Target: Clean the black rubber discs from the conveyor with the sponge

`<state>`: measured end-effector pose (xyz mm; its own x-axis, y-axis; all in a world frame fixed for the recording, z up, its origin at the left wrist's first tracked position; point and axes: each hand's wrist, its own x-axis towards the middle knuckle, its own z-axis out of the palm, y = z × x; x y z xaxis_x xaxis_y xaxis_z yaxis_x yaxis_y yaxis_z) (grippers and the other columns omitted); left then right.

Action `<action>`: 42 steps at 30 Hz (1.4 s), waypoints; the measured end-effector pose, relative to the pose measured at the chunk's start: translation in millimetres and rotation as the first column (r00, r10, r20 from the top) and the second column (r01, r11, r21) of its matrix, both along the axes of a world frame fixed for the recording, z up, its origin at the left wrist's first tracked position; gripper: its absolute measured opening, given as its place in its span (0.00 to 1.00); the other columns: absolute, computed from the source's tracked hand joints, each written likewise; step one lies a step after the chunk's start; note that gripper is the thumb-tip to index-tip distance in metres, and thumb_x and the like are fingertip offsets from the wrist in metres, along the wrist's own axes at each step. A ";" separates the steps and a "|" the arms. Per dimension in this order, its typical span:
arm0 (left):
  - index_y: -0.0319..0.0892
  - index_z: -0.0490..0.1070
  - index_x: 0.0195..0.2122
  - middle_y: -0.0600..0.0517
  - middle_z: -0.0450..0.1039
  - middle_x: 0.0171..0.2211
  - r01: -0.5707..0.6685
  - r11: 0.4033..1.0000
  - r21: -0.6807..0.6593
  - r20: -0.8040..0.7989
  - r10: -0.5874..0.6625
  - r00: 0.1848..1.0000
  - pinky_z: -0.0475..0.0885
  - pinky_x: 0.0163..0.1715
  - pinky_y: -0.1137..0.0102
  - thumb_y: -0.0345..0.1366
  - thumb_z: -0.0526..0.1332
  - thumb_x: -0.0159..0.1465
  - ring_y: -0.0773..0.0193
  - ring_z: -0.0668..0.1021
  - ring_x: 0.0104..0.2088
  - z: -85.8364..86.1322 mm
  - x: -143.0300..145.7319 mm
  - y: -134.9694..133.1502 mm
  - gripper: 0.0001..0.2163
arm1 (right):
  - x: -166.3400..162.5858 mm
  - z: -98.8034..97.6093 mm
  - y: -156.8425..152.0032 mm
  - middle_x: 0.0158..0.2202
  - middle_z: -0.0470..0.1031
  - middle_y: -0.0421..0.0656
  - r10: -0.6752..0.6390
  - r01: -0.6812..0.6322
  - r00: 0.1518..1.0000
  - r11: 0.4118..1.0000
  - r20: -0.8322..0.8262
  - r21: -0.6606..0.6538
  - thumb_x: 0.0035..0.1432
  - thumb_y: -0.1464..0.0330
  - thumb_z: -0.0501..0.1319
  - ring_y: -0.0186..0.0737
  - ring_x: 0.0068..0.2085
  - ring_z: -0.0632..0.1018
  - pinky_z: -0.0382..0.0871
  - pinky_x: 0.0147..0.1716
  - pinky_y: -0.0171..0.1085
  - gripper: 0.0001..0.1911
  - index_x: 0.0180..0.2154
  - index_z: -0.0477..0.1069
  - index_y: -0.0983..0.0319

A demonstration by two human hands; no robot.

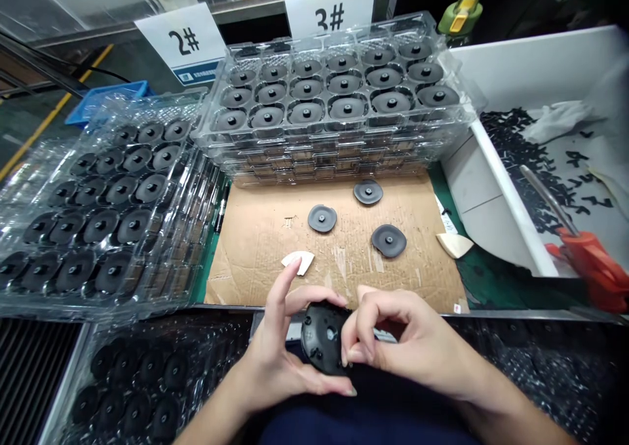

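Observation:
My left hand (287, 347) grips a rounded black plastic disc (317, 340) by its edge, between the thumb below and the fingers above, with the index finger raised. The disc is tilted toward me, and small black bits stand on its face. At its right edge, the thumb and fingers of my right hand (381, 330) are pinched together; whatever they hold is hidden. Beyond my hands lie three similar black discs, a left one (322, 218), a back one (368, 192) and a right one (388, 240). A white fan-shaped piece (299, 261) rests behind my left fingertips.
Cardboard (255, 235) covers the bench. Stacked clear trays (304, 140) of black discs stand behind, with another stack (113, 202) at left. A white bin (511, 202) at right holds small black parts (521, 150) and a red-handled tool (597, 261). A cream wedge (455, 245) lies near it.

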<state>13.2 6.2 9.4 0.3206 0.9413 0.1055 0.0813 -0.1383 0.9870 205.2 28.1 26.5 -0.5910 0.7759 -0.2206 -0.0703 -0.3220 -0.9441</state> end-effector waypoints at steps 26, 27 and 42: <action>0.55 0.39 0.61 0.49 0.70 0.47 0.114 0.989 -0.098 0.045 -0.110 0.993 0.65 0.51 0.63 0.32 0.71 0.44 0.60 0.73 0.47 0.6 26.0 14.5 0.50 | 31.0 -16.5 -10.5 0.29 0.73 0.37 -0.303 0.313 0.947 0.945 -0.108 0.098 0.52 0.71 0.64 0.33 0.31 0.70 0.62 0.31 0.35 0.04 0.30 0.71 0.56; 0.56 0.39 0.61 0.49 0.70 0.47 0.119 0.987 -0.111 0.050 -0.114 0.992 0.65 0.52 0.63 0.32 0.71 0.43 0.60 0.73 0.47 0.6 26.4 15.0 0.50 | 32.5 -16.9 -10.6 0.30 0.73 0.37 -0.288 0.296 0.954 0.950 -0.082 0.098 0.52 0.71 0.64 0.34 0.32 0.70 0.62 0.32 0.35 0.04 0.31 0.71 0.56; 0.59 0.38 0.61 0.51 0.68 0.48 0.142 0.962 -0.233 0.083 -0.126 0.989 0.59 0.54 0.61 0.34 0.70 0.45 0.59 0.70 0.50 -1.0 27.8 12.6 0.49 | 37.3 -14.8 -14.1 0.32 0.72 0.35 -0.199 0.168 0.975 0.953 0.102 0.252 0.54 0.73 0.63 0.32 0.33 0.69 0.63 0.33 0.34 0.07 0.35 0.71 0.55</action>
<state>41.0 18.8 8.4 0.4452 0.8908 -0.0908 0.0109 0.0960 0.9953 242.5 14.0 11.7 -0.4131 0.9075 -0.0769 0.0166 -0.0769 -0.9969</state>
